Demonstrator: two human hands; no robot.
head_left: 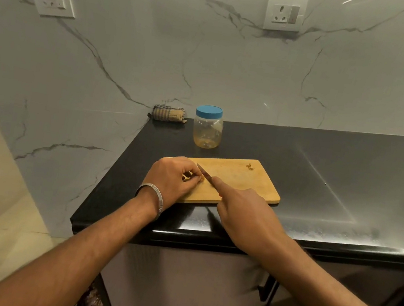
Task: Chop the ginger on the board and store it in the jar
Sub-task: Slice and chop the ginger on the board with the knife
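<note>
The ginger [201, 178] sits at the left end of the wooden board [241, 180], just left of centre frame, pinched under the curled fingertips of the left hand [175, 179]; only a small tan bit shows past them. The right hand [242, 209] is wrapped around a knife [204, 172], forefinger stretched along the back of the blade. The blade touches the ginger right beside the left fingertips. The knife's long axis runs from lower right to upper left, tip toward the upper left. The ginger is too hidden to tell its axis. A few chopped bits [250, 166] lie near the board's far right corner. Above the board, well apart from the hands, stands the jar [207, 130], upright with its blue lid on. The board lies on a dark counter [325, 172] against a marble-patterned wall with two sockets; a folded cloth [168, 113] rests left of the jar.
</note>
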